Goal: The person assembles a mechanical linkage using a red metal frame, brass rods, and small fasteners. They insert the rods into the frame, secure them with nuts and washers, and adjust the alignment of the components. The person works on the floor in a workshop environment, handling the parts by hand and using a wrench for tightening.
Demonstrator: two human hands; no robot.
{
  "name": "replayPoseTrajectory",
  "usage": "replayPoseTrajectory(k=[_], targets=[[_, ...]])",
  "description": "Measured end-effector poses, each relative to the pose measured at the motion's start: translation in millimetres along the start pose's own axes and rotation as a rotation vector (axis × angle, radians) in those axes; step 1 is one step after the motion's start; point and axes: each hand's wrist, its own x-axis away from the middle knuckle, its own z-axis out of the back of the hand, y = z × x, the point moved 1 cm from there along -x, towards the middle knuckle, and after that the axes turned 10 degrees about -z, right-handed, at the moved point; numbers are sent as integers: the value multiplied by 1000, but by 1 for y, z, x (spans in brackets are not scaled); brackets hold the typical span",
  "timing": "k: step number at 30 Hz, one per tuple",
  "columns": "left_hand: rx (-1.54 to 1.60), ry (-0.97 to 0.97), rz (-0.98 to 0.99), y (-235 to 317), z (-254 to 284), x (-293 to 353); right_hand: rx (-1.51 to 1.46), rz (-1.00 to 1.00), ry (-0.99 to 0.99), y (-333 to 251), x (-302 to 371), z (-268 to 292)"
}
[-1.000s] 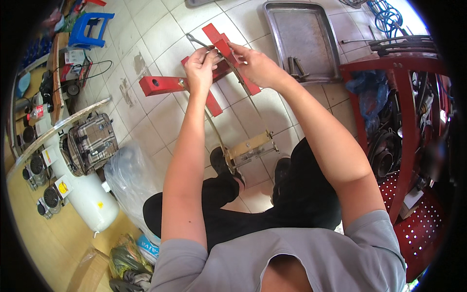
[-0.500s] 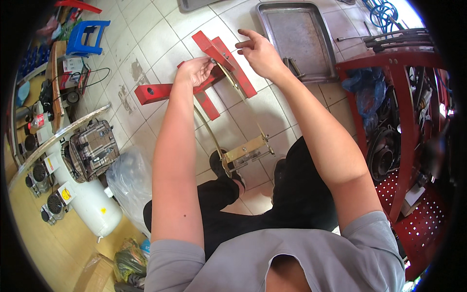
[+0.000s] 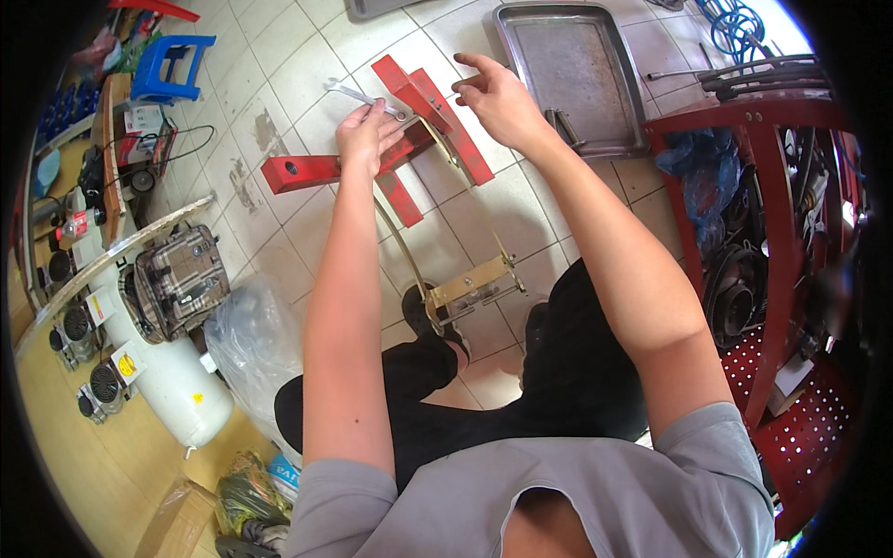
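Note:
My left hand (image 3: 366, 139) grips a silver combination wrench (image 3: 346, 90) between thumb and fingers. The wrench's open jaw points away to the far left; its other end lies by a red metal stand (image 3: 304, 171), close to the top of a brass-coloured frame (image 3: 470, 281). The curved rods of that frame run from the stand back toward my feet. Beyond the stand's right side, my right hand (image 3: 498, 104) hovers with its fingers apart and nothing visible in it. My left fingers partly hide the stand's crossbar.
A grey metal tray (image 3: 567, 74) with metal pins (image 3: 564, 128) lies at the far right. Beside me on the right stands a red tool rack (image 3: 772, 214). On the left are a white compressor tank (image 3: 181, 391), a plaid bag (image 3: 181, 284) and a blue stool (image 3: 172, 67).
My left hand has turned and shifted slightly, so the wrench in it now shows, pointing to the far left. The right hand has hardly moved.

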Motion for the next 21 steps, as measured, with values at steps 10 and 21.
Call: replayPoseTrajectory(k=[10, 21], targets=[[-172, 139, -725, -27, -27, 62, 16, 11, 3, -3, 1, -1], [-297, 126, -749, -29, -41, 79, 142, 6, -20, -2, 9, -8]])
